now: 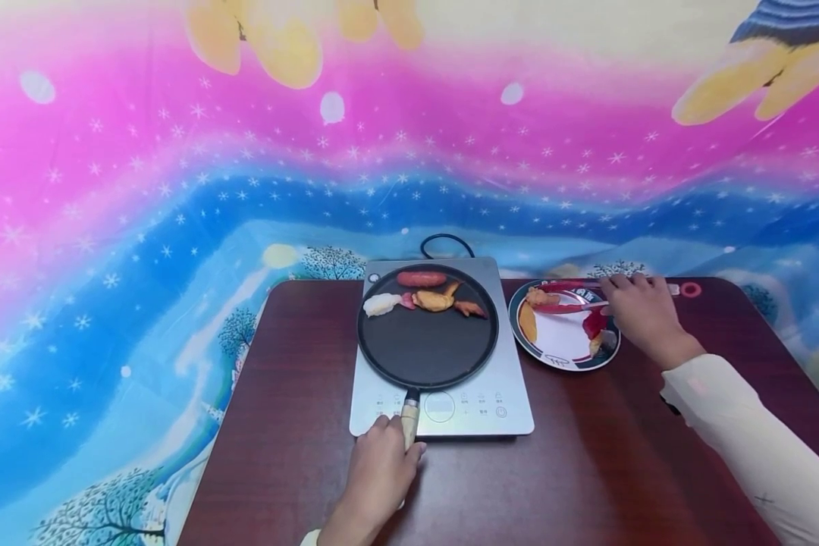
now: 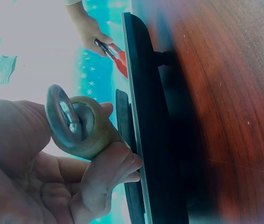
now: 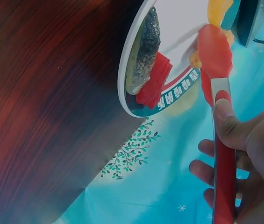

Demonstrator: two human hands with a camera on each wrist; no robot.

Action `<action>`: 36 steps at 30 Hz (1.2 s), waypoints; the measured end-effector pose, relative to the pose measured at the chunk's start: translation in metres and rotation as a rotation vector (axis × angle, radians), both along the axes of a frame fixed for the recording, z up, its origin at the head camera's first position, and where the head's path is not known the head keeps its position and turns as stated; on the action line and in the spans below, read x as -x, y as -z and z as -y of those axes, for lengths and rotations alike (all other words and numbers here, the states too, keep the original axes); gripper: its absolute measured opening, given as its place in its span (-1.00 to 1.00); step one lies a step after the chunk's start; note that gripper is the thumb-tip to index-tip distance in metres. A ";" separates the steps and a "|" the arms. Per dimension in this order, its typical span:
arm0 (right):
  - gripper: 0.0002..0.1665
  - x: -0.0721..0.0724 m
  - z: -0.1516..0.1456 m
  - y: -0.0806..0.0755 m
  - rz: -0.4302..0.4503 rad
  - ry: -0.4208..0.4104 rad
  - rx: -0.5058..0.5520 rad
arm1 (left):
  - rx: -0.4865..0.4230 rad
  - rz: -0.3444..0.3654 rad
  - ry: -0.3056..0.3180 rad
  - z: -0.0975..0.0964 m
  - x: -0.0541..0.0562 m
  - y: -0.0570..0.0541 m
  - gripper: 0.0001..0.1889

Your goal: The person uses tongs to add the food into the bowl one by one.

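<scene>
My left hand (image 1: pixel 378 466) grips the pale handle (image 2: pixel 99 133) of a black flat frying pan (image 1: pixel 426 349). In the pan, towards its far side, lie a sausage (image 1: pixel 421 279), a white piece of food (image 1: pixel 380 305), a chicken wing (image 1: pixel 433 300) and a small brown piece (image 1: pixel 469 309). Over the plate (image 1: pixel 519 334) on the right, my right hand (image 1: pixel 644 311) holds red-tipped tongs (image 3: pixel 224 172). The tong tips stand on either side of a golden fried piece (image 1: pixel 541 297). Also on the plate are a yellow piece (image 1: pixel 528 324), a red block (image 3: pixel 156 81) and a silvery-skinned piece of fish (image 3: pixel 146 51).
The pan sits on a silver induction cooker (image 1: pixel 512 394), its control panel facing me and a black cable (image 1: pixel 447 236) looping behind. Everything stands on a dark reddish-brown table (image 1: pixel 293 394). A colourful printed cloth (image 1: pixel 177 189) hangs just beyond the table.
</scene>
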State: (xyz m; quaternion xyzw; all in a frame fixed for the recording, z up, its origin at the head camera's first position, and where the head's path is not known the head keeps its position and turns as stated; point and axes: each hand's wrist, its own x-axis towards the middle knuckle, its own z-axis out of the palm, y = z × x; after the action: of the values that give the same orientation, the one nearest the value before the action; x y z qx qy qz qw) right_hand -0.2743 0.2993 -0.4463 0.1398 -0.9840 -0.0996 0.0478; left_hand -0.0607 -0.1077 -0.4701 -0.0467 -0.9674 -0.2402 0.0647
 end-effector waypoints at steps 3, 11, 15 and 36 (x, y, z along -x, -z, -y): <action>-0.37 0.000 0.001 0.000 0.010 0.004 -0.012 | -0.002 -0.003 0.001 0.000 0.000 0.000 -0.66; -0.34 -0.003 0.000 0.003 0.025 0.032 -0.021 | -0.008 0.014 -0.001 -0.001 -0.001 0.000 -0.66; -0.37 -0.004 -0.002 0.004 0.023 0.027 -0.006 | -0.007 0.012 -0.002 -0.001 -0.001 0.000 -0.66; -0.40 -0.015 0.000 -0.012 -0.081 -0.016 0.158 | 0.002 0.001 -0.007 0.000 0.000 0.000 -0.66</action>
State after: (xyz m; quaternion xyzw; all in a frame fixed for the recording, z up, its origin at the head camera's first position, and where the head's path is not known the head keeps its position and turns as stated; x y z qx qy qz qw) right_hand -0.2598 0.2993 -0.4346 0.1393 -0.9849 -0.0268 0.0990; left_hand -0.0605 -0.1079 -0.4703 -0.0435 -0.9678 -0.2391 0.0650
